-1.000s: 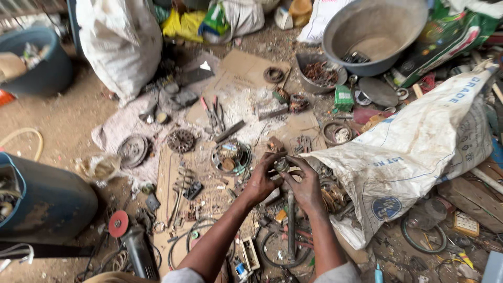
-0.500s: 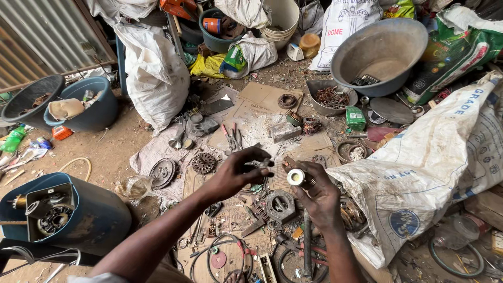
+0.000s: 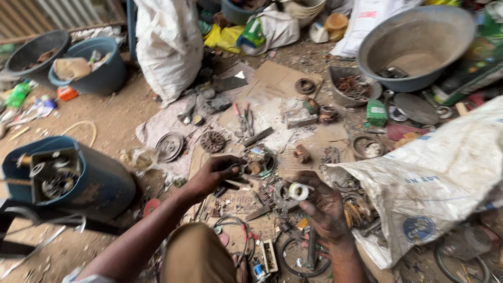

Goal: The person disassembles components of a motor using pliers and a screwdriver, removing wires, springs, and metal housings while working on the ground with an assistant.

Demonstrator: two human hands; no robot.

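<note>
We are holding a small white ring (image 3: 299,191) up in our right hand (image 3: 324,208), fingers pinching its rim, just above the junk on the floor. Our left hand (image 3: 214,175) is closing around a dark metal bit (image 3: 234,175) near a round part (image 3: 264,160). The ring is looking hard, light and a little slippery, so we are thinking the rim is the best place to hold it.

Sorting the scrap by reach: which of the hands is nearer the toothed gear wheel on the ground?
Left. The left hand is just below the gear wheel; the right hand is farther off to its right.
</note>
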